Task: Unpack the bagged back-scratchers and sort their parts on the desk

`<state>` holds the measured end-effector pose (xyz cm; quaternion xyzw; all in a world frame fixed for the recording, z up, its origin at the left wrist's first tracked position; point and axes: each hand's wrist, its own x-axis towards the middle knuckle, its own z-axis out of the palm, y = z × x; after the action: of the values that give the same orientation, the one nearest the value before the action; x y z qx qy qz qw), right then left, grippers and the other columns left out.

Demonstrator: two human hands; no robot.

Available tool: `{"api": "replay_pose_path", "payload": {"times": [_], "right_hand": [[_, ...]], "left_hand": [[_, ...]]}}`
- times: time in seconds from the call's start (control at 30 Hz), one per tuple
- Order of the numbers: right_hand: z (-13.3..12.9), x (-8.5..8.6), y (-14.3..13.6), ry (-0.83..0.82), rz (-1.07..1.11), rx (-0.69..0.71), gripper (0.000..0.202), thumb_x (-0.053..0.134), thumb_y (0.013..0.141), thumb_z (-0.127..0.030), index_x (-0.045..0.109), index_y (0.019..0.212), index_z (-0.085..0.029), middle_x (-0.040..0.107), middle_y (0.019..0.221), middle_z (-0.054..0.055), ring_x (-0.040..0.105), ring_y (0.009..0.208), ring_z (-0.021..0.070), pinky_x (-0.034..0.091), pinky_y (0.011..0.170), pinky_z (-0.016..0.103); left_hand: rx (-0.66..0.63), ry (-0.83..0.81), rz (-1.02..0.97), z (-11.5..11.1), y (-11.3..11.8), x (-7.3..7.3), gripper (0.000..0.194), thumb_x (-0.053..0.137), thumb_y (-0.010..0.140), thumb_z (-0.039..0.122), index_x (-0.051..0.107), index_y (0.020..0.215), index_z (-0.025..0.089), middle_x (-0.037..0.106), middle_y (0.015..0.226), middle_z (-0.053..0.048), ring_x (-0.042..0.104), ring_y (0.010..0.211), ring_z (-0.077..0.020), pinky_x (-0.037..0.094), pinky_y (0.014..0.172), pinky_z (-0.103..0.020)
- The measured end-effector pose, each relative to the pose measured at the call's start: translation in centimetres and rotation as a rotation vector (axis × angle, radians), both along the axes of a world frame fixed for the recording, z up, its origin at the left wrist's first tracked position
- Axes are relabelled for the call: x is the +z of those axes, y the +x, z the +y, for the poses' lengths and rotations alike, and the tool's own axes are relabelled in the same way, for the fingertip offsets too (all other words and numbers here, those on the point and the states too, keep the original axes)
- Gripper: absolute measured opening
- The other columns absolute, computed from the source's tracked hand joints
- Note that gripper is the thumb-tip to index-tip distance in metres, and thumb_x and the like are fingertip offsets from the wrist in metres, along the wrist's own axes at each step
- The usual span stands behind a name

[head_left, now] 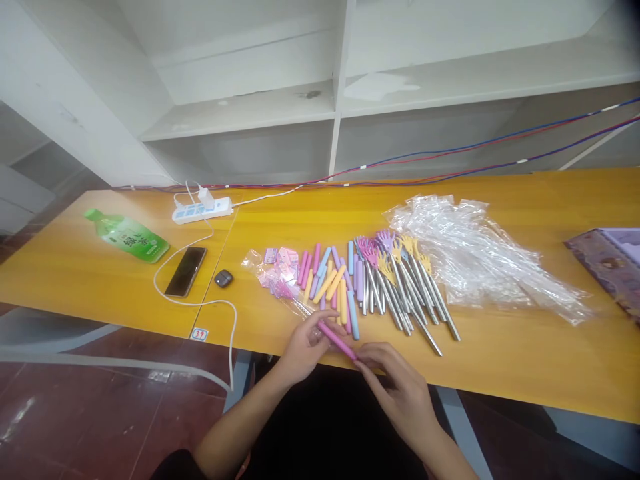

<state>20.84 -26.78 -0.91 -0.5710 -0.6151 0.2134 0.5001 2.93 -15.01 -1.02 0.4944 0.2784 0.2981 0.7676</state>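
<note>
A magenta handle sleeve (337, 340) slants between my two hands at the table's front edge. My left hand (305, 347) is closed around its upper end, while the fingertips of my right hand (397, 380) pinch its lower end. Just beyond my left hand lies a back scratcher with a pink hand-shaped head (283, 289), partly in clear plastic; its lower rod end is hidden by my fingers. Loose sleeves (330, 283) in pink, purple, blue and yellow are heaped behind my hands. To their right sit several metal back scratchers (400, 290) with coloured hand-shaped heads.
Clear plastic bags (475, 253) are piled at the right, near a purple box (607, 263). Small printed cards (286, 263) lie by the sleeves. Leftward are a phone (186, 271), a black case (223, 278), a green bottle (127, 235), and a power strip (203, 210) with a trailing white cable.
</note>
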Motion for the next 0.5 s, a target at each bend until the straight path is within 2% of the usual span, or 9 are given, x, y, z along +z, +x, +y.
{"api": "replay_pose_path", "payload": {"times": [0.1, 0.2, 0.37, 0.5], "right_hand": [[0.2, -0.2, -0.5, 0.082, -0.027, -0.034, 0.023, 0.063, 0.100, -0.007, 0.069, 0.114, -0.025, 0.072, 0.107, 0.008, 0.074, 0.103, 0.0222, 0.064, 0.088, 0.036], [0.6, -0.2, -0.7, 0.149, -0.074, -0.032, 0.031, 0.063, 0.099, -0.003, 0.070, 0.119, -0.025, 0.075, 0.110, 0.008, 0.075, 0.107, 0.0223, 0.064, 0.094, 0.037], [1.4, 0.0, -0.4, 0.192, -0.207, 0.015, 0.033, 0.065, 0.098, -0.006, 0.073, 0.123, -0.025, 0.079, 0.111, 0.008, 0.077, 0.099, 0.0223, 0.065, 0.086, 0.036], [2.1, 0.6, -0.8, 0.220, -0.290, -0.017, 0.027, 0.066, 0.099, -0.009, 0.072, 0.120, -0.024, 0.078, 0.106, 0.008, 0.075, 0.095, 0.0221, 0.064, 0.083, 0.036]], "left_hand": [[-0.004, 0.008, 0.017, -0.9, 0.5, -0.1, 0.041, 0.074, 0.099, 0.038, 0.067, 0.134, 0.019, 0.075, 0.116, -0.014, 0.074, 0.112, -0.0271, 0.055, 0.108, -0.045], [-0.025, 0.008, 0.061, -1.8, 0.8, 0.1, 0.037, 0.074, 0.099, 0.036, 0.070, 0.133, 0.021, 0.073, 0.124, -0.013, 0.072, 0.115, -0.0255, 0.056, 0.107, -0.042], [-0.069, -0.055, 0.072, -3.2, 1.1, 0.8, 0.037, 0.071, 0.100, 0.036, 0.069, 0.134, 0.021, 0.069, 0.133, -0.012, 0.071, 0.120, -0.0269, 0.059, 0.104, -0.040], [-0.061, 0.007, 0.104, -3.5, 1.2, 1.3, 0.039, 0.069, 0.099, 0.024, 0.067, 0.137, 0.020, 0.072, 0.132, -0.012, 0.070, 0.123, -0.0267, 0.054, 0.110, -0.041]]}}
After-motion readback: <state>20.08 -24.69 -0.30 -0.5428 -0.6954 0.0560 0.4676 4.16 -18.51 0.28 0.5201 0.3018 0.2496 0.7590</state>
